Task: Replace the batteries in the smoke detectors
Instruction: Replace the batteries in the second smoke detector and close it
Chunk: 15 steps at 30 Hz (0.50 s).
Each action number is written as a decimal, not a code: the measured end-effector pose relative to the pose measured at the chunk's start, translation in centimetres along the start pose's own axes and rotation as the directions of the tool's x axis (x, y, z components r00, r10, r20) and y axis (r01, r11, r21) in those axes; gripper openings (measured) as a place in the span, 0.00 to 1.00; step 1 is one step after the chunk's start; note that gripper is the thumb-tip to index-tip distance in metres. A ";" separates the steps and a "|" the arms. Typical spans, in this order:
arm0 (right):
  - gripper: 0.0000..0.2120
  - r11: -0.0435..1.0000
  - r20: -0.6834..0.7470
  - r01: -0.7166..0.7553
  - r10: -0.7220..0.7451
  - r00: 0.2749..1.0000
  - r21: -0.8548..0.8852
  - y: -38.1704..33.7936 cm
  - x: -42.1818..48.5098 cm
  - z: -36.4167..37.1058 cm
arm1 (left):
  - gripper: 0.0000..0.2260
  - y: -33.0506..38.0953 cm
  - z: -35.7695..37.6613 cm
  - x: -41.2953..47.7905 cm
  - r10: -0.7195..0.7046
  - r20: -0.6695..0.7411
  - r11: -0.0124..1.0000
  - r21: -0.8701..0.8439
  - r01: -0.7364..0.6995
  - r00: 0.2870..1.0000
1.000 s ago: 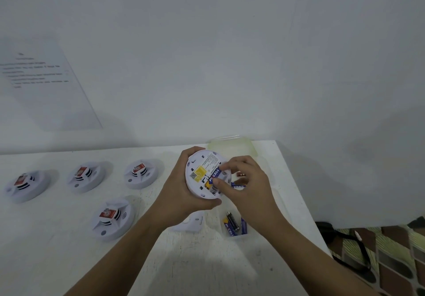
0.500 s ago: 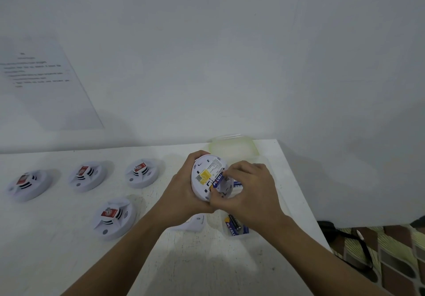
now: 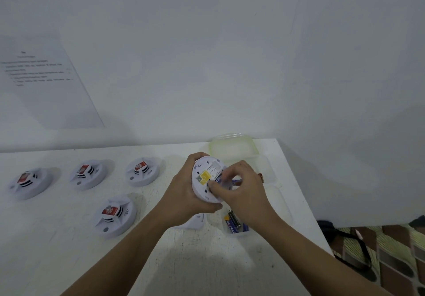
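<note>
Smoke detector (image 3: 203, 181), turned back-side toward the camera with its yellow label showing, was held above the right part of the white table (image 3: 161, 261). The left hand (image 3: 184, 194) gripped its rim from the left, fingers curled beneath. The right hand (image 3: 245, 192) pinched a blue battery (image 3: 218, 178) at the detector's compartment, thumb pressing low and forefinger curled above. Just below the hands, a clear tub (image 3: 239, 234) held spare batteries (image 3: 231, 225), with a white cover piece (image 3: 195, 222) beside it. A row of three detectors (image 3: 88, 173) lay face-up to the left, and a fourth detector (image 3: 115, 215) lay nearer.
</note>
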State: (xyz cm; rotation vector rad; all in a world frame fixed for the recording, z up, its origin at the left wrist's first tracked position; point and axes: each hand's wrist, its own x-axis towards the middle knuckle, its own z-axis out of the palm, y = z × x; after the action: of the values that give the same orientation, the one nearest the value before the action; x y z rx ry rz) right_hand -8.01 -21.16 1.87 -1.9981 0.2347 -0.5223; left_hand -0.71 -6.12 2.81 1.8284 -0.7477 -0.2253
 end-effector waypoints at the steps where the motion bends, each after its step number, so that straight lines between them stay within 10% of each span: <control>1: 0.12 1.000 0.010 0.015 -0.015 1.000 0.003 -0.3 -0.3 0.4 | 0.39 0.1 -0.1 0.1 0.002 -0.015 1.000 -0.012 -0.003 1.000; 15: 0.08 0.988 -0.074 0.044 -0.034 0.997 0.149 -0.4 0.4 -1.2 | 0.42 0.9 -0.5 0.3 0.053 -0.019 0.999 -0.010 -0.053 0.998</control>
State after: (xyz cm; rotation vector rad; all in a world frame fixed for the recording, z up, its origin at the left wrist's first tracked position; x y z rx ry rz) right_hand -8.22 -22.13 2.81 -1.8421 0.1942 -0.6188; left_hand -0.55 -6.13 3.93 1.7963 -0.7793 -0.1770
